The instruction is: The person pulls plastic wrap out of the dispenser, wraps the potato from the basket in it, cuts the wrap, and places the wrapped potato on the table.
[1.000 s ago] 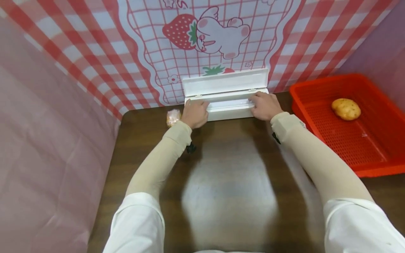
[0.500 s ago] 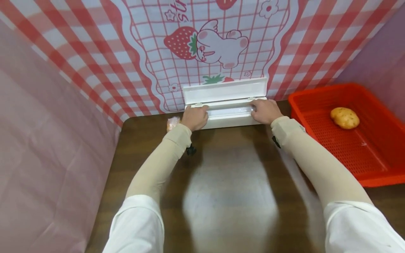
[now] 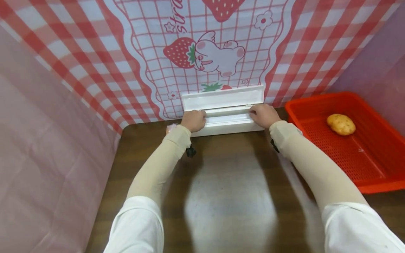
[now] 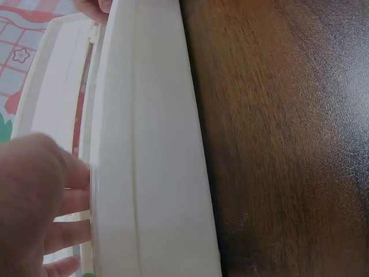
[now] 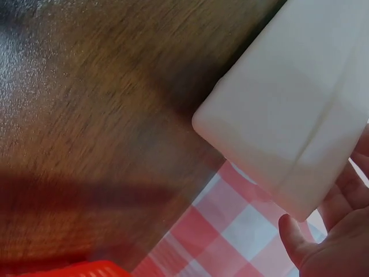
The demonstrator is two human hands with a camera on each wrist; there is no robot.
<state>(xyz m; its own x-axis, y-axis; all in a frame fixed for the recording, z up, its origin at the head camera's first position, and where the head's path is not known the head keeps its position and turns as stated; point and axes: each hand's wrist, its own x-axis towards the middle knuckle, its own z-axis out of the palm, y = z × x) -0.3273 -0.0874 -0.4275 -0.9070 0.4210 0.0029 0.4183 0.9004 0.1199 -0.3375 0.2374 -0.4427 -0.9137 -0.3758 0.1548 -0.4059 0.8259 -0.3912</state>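
A long white box (image 3: pixel 224 129) stands at the far edge of the table, its hinged lid (image 3: pixel 224 99) raised against the patterned cloth. Inside its slot shows a pale, shiny surface (image 3: pixel 227 118). My left hand (image 3: pixel 193 121) is over the box's left end; in the left wrist view several fingers (image 4: pixel 72 231) reach behind the front wall, which hides their tips. Over the right end is my right hand (image 3: pixel 265 115). One finger (image 5: pixel 293 235) sticks out beside the box's end corner in the right wrist view. Whether either hand grips something inside is hidden.
To the right stands a red basket (image 3: pixel 376 188) holding a potato (image 3: pixel 341 124). A small plastic-wrapped item (image 3: pixel 171 128) lies left of the box, mostly behind my left hand. Cloth rises behind the table (image 3: pixel 234 196), and a pink curtain (image 3: pixel 47 158) hangs on the left.
The head view has tilted upward, so the scene sits lower in it. Both hands stay at the box's ends; their fingers, earlier more extended along the slot, now look more tucked in.
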